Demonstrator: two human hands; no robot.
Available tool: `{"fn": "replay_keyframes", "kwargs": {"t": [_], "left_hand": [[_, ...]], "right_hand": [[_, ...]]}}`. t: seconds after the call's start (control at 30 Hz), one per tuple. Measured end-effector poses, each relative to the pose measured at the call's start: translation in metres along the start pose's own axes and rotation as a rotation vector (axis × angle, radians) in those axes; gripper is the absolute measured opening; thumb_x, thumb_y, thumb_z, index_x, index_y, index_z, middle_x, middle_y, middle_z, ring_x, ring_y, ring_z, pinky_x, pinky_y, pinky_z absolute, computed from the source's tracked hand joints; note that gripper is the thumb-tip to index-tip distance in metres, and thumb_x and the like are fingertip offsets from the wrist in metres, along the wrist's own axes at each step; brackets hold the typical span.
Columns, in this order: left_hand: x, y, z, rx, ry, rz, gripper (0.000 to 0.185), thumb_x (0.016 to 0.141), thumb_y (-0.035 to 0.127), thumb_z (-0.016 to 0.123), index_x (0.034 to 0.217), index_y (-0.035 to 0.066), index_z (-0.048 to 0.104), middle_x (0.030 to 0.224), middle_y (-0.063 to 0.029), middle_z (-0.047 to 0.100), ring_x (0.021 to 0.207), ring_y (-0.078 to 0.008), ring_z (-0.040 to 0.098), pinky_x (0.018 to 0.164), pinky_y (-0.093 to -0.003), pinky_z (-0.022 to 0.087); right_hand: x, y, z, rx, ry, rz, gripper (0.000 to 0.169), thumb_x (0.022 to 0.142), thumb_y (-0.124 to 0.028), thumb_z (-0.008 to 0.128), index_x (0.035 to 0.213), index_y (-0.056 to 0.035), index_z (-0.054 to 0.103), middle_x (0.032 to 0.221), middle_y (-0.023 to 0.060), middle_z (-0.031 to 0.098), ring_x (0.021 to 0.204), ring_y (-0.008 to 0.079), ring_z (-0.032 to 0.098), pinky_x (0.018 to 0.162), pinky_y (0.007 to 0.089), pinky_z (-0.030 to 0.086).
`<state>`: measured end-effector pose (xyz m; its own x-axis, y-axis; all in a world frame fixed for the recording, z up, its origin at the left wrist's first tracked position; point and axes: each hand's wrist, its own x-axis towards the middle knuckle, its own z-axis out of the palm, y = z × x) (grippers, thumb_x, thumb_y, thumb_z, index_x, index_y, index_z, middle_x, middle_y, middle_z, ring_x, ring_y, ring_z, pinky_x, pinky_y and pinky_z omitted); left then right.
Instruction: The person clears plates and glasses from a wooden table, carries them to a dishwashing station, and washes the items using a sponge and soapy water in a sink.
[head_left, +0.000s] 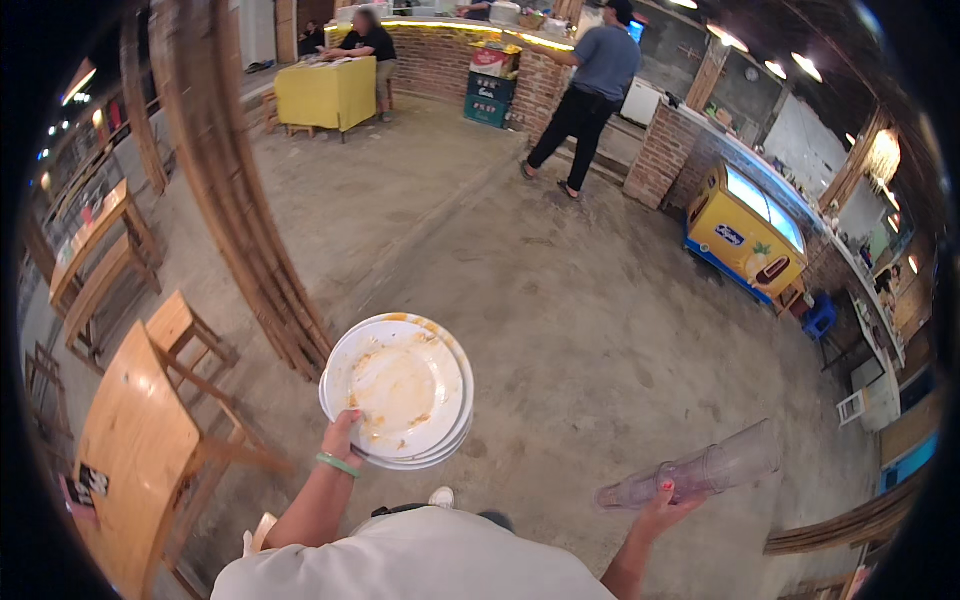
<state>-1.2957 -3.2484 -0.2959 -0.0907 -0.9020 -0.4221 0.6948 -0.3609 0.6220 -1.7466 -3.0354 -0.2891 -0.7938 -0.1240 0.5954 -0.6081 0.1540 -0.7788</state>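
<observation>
My left hand (343, 439) grips the near left rim of a stack of white plates (397, 386), its thumb on the top one. That top plate is smeared with orange-brown food remains. A pale green bangle is on the left wrist. To the right, my right hand (671, 506) is closed around a stack of nested clear plastic cups (697, 469), which lies tilted on its side, with its wide end up and to the right. Both stacks are held above the concrete floor, well apart from each other.
Wooden tables (135, 442) and stools (180, 322) stand left, beside a wooden post (232, 187). Ahead, a person (600, 67) stands at a brick counter (450, 64); another sits at a yellow-covered table (322, 94). A yellow ice-cream freezer (742, 232) is at the right.
</observation>
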Motion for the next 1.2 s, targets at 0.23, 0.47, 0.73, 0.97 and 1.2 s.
{"fn": "replay_keyframes", "kwargs": {"t": [0.23, 0.47, 0.73, 0.97, 1.2], "left_hand": [[0.032, 0.004, 0.000, -0.010, -0.101, -0.042, 0.055, 0.072, 0.010, 0.054, 0.124, 0.002, 0.040, 0.120, -0.0125, 0.051, 0.109, -0.0301, 0.050, 0.096, -0.0421, 0.040], [0.057, 0.007, 0.024, -0.075, -0.170, 0.092, 0.059, 0.072, 0.012, 0.053, 0.128, 0.003, 0.035, 0.127, -0.0139, 0.046, 0.115, -0.0322, 0.045, 0.100, -0.0443, 0.036], [0.109, 0.040, 0.006, -0.102, -0.067, 0.067, 0.057, 0.072, 0.011, 0.053, 0.126, 0.002, 0.037, 0.125, -0.0125, 0.047, 0.114, -0.0293, 0.046, 0.099, -0.0428, 0.036], [0.242, 0.018, 0.111, -0.097, -0.194, 0.081, 0.058, 0.073, 0.009, 0.052, 0.128, 0.002, 0.035, 0.126, -0.0142, 0.046, 0.115, -0.0301, 0.045, 0.100, -0.0436, 0.035], [0.363, 0.018, 0.257, -0.064, -0.270, -0.138, 0.057, 0.074, 0.007, 0.053, 0.128, 0.002, 0.034, 0.126, -0.0153, 0.045, 0.115, -0.0309, 0.044, 0.101, -0.0427, 0.034]], "right_hand": [[-0.039, -0.006, -0.040, 0.093, 0.055, 0.087, 0.082, 0.078, -0.034, 0.064, 0.134, 0.0067, 0.018, 0.134, 0.0221, 0.030, 0.123, 0.0327, 0.034, 0.102, 0.0410, 0.027], [-0.002, 0.041, -0.006, -0.091, 0.034, -0.173, 0.079, 0.081, -0.024, 0.064, 0.136, 0.0036, 0.015, 0.137, 0.0199, 0.026, 0.123, 0.0291, 0.033, 0.100, 0.0372, 0.030], [0.013, -0.040, 0.127, 0.187, 0.011, -0.145, 0.081, 0.079, -0.031, 0.065, 0.135, 0.0052, 0.018, 0.132, 0.0189, 0.032, 0.118, 0.0278, 0.037, 0.099, 0.0375, 0.030], [0.118, -0.013, 0.234, 0.226, 0.020, -0.126, 0.089, 0.075, -0.049, 0.065, 0.132, 0.0045, 0.024, 0.133, 0.0183, 0.032, 0.123, 0.0279, 0.032, 0.101, 0.0374, 0.027], [0.173, -0.007, 0.279, -0.017, 0.118, 0.048, 0.082, 0.079, -0.040, 0.064, 0.133, 0.0047, 0.022, 0.129, 0.0188, 0.035, 0.116, 0.0281, 0.039, 0.098, 0.0380, 0.031]]}}
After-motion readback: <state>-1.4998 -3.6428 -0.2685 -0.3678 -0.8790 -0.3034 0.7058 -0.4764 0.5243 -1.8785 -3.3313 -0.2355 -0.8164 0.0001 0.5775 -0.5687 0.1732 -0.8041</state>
